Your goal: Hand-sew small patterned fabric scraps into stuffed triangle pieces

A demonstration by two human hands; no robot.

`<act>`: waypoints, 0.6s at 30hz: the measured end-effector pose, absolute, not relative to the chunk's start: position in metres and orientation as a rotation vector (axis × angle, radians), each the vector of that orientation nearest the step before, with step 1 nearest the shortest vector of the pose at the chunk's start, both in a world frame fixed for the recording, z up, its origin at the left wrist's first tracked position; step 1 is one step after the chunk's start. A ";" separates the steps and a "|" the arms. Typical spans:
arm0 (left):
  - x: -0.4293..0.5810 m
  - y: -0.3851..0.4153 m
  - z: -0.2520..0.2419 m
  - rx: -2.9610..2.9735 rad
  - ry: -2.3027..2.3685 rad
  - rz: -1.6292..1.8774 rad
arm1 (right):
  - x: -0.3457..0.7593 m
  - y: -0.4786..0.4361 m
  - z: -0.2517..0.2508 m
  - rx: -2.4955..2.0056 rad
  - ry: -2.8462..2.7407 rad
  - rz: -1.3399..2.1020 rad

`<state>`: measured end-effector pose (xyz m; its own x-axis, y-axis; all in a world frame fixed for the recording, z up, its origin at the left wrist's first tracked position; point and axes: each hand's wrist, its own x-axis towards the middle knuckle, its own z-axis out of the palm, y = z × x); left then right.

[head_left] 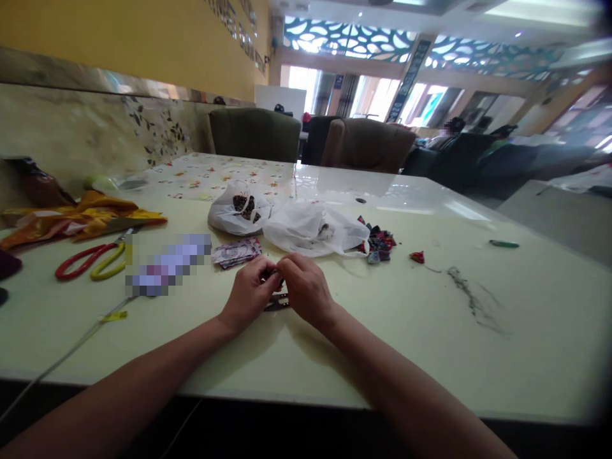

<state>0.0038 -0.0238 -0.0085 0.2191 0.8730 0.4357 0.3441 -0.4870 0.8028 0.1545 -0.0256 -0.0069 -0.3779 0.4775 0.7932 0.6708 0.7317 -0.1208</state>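
My left hand and my right hand meet above the near middle of the table, fingers pinched together. Between the fingertips is a small dark piece, mostly covered, that I cannot make out. Just beneath the hands lie dark metal thread snips, partly hidden. A stack of patterned cloth pieces sits just beyond my left hand. Past my right hand, a white plastic bag lies crumpled beside a heap of small gathered cloth pieces.
Scissors with red and yellow handles and orange cloth lie at left, near a blurred-out object with a cable. Another plastic bag holds dark bits. To the right are a red cloth piece, tangled threads and a green object.
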 end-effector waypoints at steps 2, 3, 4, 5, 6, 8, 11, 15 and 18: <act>0.004 -0.024 -0.009 1.963 1.146 1.263 | 0.150 -0.030 -0.003 -0.787 -2.105 -0.389; 0.004 -0.023 -0.009 1.975 1.148 1.266 | 0.147 -0.035 0.000 -0.710 -2.139 -0.439; 0.004 -0.023 -0.009 1.983 1.142 1.260 | 0.142 -0.040 0.003 -0.624 -2.165 -0.472; 0.004 -0.023 -0.009 1.970 1.133 1.249 | 0.137 -0.046 0.006 -0.523 -2.198 -0.479; 0.003 -0.022 -0.010 1.943 1.124 1.239 | 0.133 -0.052 0.008 -0.429 -2.222 -0.470; 0.002 -0.019 -0.012 1.880 1.134 1.230 | 0.127 -0.061 0.011 -0.381 -2.216 -0.364; -0.002 -0.010 -0.015 1.626 1.159 1.237 | 0.130 -0.069 0.012 -0.493 -2.133 0.133; -0.010 0.003 -0.013 1.214 1.039 1.362 | 0.144 -0.072 0.018 -0.608 -1.932 1.144; -0.015 0.010 -0.011 1.110 1.006 1.467 | 0.155 -0.069 0.023 -0.559 -1.815 1.660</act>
<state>-0.0151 0.0096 -0.0114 -0.0811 0.9866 0.1417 -0.2233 -0.1565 0.9621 0.1545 -0.0688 0.0225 -0.7255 0.6710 0.1529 -0.0928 0.1248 -0.9878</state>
